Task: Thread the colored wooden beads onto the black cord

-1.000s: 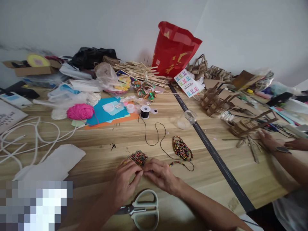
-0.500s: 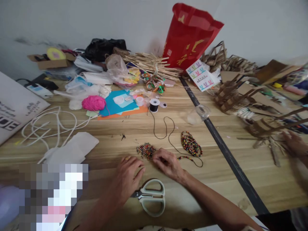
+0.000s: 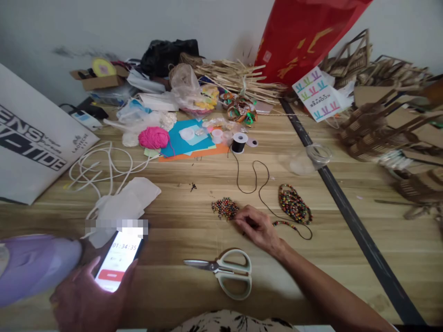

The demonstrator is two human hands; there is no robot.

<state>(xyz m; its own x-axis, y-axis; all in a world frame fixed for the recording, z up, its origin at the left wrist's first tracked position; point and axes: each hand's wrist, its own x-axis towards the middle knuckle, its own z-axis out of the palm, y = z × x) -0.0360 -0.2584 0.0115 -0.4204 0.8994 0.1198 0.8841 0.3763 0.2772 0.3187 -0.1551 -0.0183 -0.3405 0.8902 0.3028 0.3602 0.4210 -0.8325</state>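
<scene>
Across wood tabletop (image 3: 180,221), gripping phone (image 3: 119,258) at 8 o'clock with left hand (image 3: 86,295); pinching black cord (image 3: 268,174) at 5 o'clock with right hand (image 3: 254,224), facing loose beads (image 3: 225,208) at 6 o'clock. Best keeping tip straight, proud of pinch.

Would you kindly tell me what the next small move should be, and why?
I would probably have the left hand leave the phone and come to the loose beads. The right hand is alone beside them, a short row of beads sits on the black cord, and threading more seems easier with two hands.
</scene>
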